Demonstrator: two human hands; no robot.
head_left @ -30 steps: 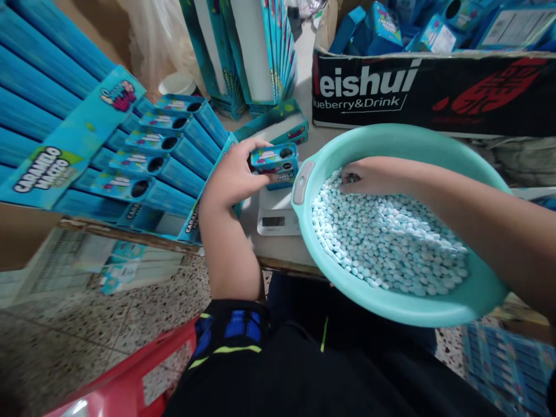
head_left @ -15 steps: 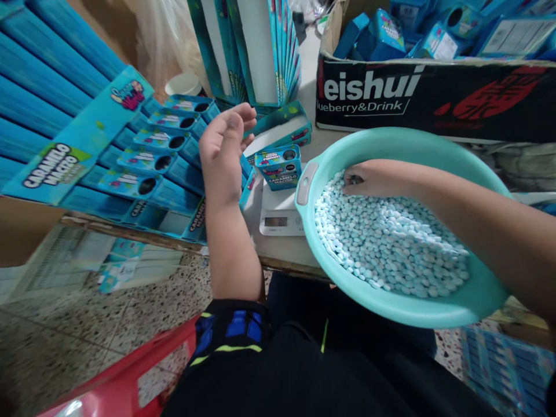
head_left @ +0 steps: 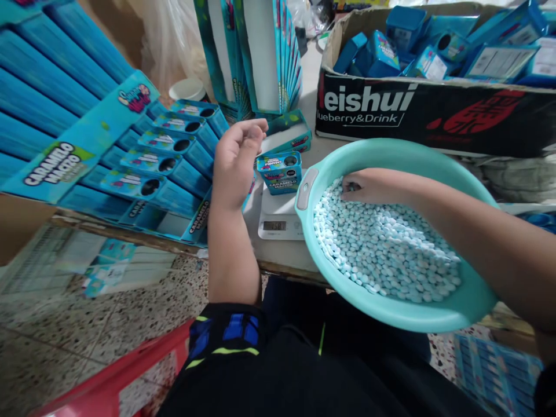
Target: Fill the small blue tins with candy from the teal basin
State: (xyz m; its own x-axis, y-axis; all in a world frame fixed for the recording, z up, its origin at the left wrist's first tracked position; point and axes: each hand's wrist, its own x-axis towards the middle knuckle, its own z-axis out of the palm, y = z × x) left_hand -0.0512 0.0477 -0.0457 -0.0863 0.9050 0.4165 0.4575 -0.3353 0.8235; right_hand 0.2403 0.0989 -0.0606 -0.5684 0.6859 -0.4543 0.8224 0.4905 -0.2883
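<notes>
Nearby, the basin rim (head_left: 391,146) parts the hands; small box (head_left: 280,171) lies just right of spread left hand (head_left: 237,159); right hand (head_left: 369,188) grip among tablets (head_left: 391,249) unclear.

Single head-worn camera looks forward and steeply down, close over the table (head_left: 286,255) edge, the wearer's lap below.

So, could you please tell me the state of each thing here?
Digital scale: switched on, digits showing.
Candy box: upright on scale, top hole open.
Basin: part-filled with tablets.
Left hand: open, empty, raised.
Right hand: resting on tablets in basin.
Carton: open-topped.
</notes>
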